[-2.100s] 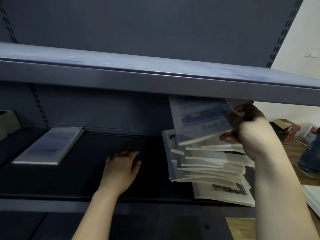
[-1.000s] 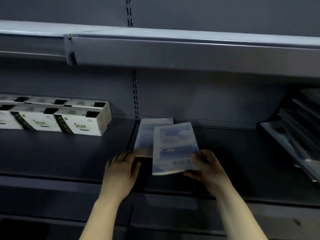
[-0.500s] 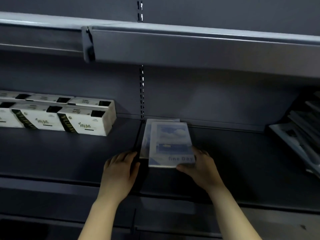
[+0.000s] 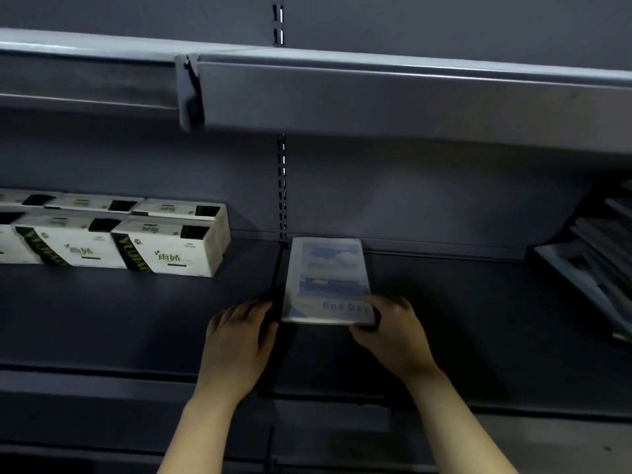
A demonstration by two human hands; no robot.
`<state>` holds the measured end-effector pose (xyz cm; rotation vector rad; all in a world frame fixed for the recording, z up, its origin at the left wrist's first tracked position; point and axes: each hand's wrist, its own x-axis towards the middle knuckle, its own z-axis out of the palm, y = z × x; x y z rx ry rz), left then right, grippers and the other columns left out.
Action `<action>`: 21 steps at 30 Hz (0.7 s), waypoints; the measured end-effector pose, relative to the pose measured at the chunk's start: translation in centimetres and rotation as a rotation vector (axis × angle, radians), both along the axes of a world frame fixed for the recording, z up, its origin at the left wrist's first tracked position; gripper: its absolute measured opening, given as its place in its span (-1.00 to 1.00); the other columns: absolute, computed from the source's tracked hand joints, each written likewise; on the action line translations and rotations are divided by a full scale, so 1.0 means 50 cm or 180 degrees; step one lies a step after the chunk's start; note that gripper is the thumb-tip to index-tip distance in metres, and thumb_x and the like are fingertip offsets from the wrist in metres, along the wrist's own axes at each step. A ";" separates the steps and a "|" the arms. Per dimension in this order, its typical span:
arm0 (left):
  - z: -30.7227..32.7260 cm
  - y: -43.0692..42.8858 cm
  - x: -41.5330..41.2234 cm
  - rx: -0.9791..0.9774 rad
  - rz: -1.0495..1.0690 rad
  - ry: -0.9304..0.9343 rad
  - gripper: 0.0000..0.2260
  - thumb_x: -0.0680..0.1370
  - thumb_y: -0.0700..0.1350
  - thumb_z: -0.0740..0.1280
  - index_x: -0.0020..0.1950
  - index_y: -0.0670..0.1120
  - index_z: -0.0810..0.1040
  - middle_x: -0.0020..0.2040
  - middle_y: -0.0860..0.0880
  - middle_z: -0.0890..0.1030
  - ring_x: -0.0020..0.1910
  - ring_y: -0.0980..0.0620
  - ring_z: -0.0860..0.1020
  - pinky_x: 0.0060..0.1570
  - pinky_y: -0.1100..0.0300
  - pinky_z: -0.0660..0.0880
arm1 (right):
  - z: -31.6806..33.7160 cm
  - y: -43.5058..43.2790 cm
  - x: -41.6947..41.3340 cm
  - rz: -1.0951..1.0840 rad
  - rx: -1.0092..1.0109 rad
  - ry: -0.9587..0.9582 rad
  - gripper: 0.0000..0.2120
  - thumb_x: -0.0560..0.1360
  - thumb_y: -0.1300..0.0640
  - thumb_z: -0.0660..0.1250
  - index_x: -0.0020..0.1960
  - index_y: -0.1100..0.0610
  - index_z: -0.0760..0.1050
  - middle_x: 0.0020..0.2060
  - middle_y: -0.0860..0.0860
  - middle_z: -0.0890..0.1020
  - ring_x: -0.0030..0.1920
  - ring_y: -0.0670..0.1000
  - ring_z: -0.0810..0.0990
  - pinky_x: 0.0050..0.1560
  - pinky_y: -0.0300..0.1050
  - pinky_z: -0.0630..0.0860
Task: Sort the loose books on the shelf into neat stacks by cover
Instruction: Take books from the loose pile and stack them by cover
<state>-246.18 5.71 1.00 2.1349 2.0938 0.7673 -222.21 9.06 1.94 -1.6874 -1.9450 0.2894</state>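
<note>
A blue-and-white "fine Day" book (image 4: pixel 328 278) lies flat on the dark shelf (image 4: pixel 461 302), squared on top of another book of the same cover that shows only as a thin edge on its left. My right hand (image 4: pixel 390 330) grips its near right corner, thumb on the cover. My left hand (image 4: pixel 239 336) rests flat on the shelf just left of the stack, fingers apart, holding nothing. A loose pile of books (image 4: pixel 602 268) leans at the far right of the shelf, partly cut off by the frame edge.
White tissue boxes (image 4: pixel 136 237) with green lettering stand in rows at the back left. An upper shelf (image 4: pixel 376 94) overhangs closely. A slotted upright (image 4: pixel 282 186) runs down the back wall behind the stack. Bare shelf lies between the stack and the loose pile.
My right hand carried the blue book from the right-hand pile, laid it on the other blue book, and slid it left until the two lined up. My left hand stayed put.
</note>
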 end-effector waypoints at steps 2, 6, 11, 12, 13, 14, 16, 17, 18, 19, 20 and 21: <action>0.000 0.001 -0.001 -0.0014 -0.0013 -0.0002 -0.68 0.56 -0.03 0.28 0.32 -0.02 0.50 0.27 -0.04 0.54 0.23 -0.11 0.49 0.25 -0.04 0.31 | -0.004 -0.001 -0.004 -0.0015 0.0075 0.0007 -0.61 0.40 0.02 0.44 0.22 0.01 0.55 0.08 -0.02 0.65 0.15 0.09 0.46 -0.01 -0.17 0.42; -0.003 0.003 -0.005 -0.0029 -0.0037 0.0012 -0.68 0.56 -0.03 0.29 0.31 -0.01 0.51 0.26 -0.04 0.54 0.22 -0.11 0.49 0.23 -0.04 0.32 | -0.008 0.002 -0.009 -0.0063 0.0140 -0.0032 -0.62 0.43 0.00 0.45 0.23 0.02 0.57 0.09 -0.01 0.66 0.16 0.11 0.47 0.04 -0.12 0.42; -0.005 0.003 -0.005 0.0008 -0.0041 0.0022 -0.70 0.54 -0.04 0.32 0.28 -0.02 0.53 0.23 -0.04 0.56 0.19 -0.12 0.51 0.20 -0.05 0.35 | -0.018 0.006 -0.006 -0.0133 0.0112 -0.0008 -0.55 0.43 -0.06 0.44 0.29 -0.03 0.52 0.12 -0.06 0.63 0.19 0.04 0.44 0.03 -0.16 0.41; -0.005 0.002 -0.005 0.0011 -0.0036 0.0028 -0.69 0.55 -0.04 0.32 0.28 -0.02 0.53 0.24 -0.04 0.56 0.19 -0.11 0.51 0.20 -0.05 0.35 | -0.021 0.008 -0.006 -0.0148 0.0110 0.0009 -0.54 0.43 -0.06 0.44 0.30 -0.03 0.51 0.13 -0.07 0.63 0.21 0.03 0.44 0.05 -0.16 0.42; -0.006 0.002 -0.005 0.0012 -0.0031 0.0036 -0.69 0.55 -0.04 0.32 0.28 -0.03 0.53 0.24 -0.04 0.56 0.20 -0.11 0.51 0.21 -0.05 0.34 | -0.023 0.009 -0.006 -0.0172 0.0110 0.0025 -0.54 0.42 -0.06 0.44 0.30 -0.03 0.50 0.12 -0.07 0.63 0.21 0.03 0.44 0.06 -0.15 0.43; -0.008 0.000 -0.005 0.0017 -0.0029 0.0039 -0.70 0.54 -0.04 0.32 0.27 -0.03 0.53 0.24 -0.04 0.56 0.20 -0.11 0.51 0.21 -0.05 0.34 | -0.026 0.010 -0.006 -0.0206 0.0110 0.0049 -0.54 0.41 -0.07 0.45 0.28 -0.03 0.51 0.10 -0.06 0.63 0.20 0.03 0.46 0.05 -0.14 0.45; -0.013 -0.001 -0.007 0.0045 -0.0033 0.0042 -0.70 0.54 -0.05 0.34 0.26 -0.04 0.54 0.23 -0.05 0.57 0.19 -0.12 0.52 0.20 -0.07 0.36 | -0.031 0.013 -0.004 -0.0269 0.0131 0.0085 -0.56 0.38 -0.10 0.46 0.22 -0.04 0.52 0.04 -0.05 0.63 0.15 0.02 0.49 0.00 -0.13 0.48; -0.015 -0.002 -0.007 0.0050 -0.0038 0.0056 -0.70 0.54 -0.05 0.33 0.27 -0.04 0.54 0.24 -0.05 0.56 0.20 -0.12 0.51 0.20 -0.07 0.36 | -0.032 0.014 -0.003 -0.0293 0.0134 0.0099 -0.57 0.37 -0.11 0.47 0.20 -0.04 0.53 0.02 -0.05 0.62 0.13 0.01 0.49 -0.02 -0.13 0.48; -0.018 -0.003 -0.008 0.0053 -0.0040 0.0067 -0.70 0.55 -0.04 0.31 0.27 -0.04 0.54 0.25 -0.04 0.56 0.21 -0.12 0.50 0.20 -0.06 0.35 | -0.034 0.015 -0.002 -0.0304 0.0135 0.0101 -0.57 0.36 -0.13 0.47 0.19 -0.05 0.53 0.00 -0.04 0.62 0.11 0.01 0.50 -0.03 -0.13 0.48; -0.020 -0.003 -0.009 0.0064 -0.0040 0.0078 -0.70 0.56 -0.02 0.29 0.27 -0.04 0.54 0.25 -0.04 0.55 0.22 -0.12 0.50 0.21 -0.06 0.35 | -0.034 0.015 -0.002 -0.0294 0.0145 0.0079 -0.57 0.36 -0.14 0.47 0.18 -0.05 0.54 0.00 -0.04 0.62 0.11 0.01 0.50 -0.03 -0.13 0.48; -0.021 -0.003 -0.009 0.0068 -0.0037 0.0072 -0.69 0.56 -0.01 0.26 0.27 -0.04 0.54 0.26 -0.04 0.55 0.22 -0.12 0.49 0.21 -0.06 0.35 | -0.034 0.015 -0.001 -0.0269 0.0155 0.0047 -0.57 0.36 -0.15 0.46 0.19 -0.05 0.54 0.01 -0.04 0.62 0.11 0.01 0.50 -0.03 -0.13 0.48; -0.022 -0.004 -0.009 0.0062 -0.0033 0.0060 -0.68 0.56 0.01 0.23 0.27 -0.05 0.54 0.25 -0.04 0.55 0.22 -0.12 0.49 0.21 -0.06 0.35 | -0.033 0.014 0.000 -0.0230 0.0169 0.0020 -0.57 0.37 -0.13 0.46 0.19 -0.05 0.54 0.01 -0.05 0.62 0.12 0.00 0.50 -0.02 -0.14 0.48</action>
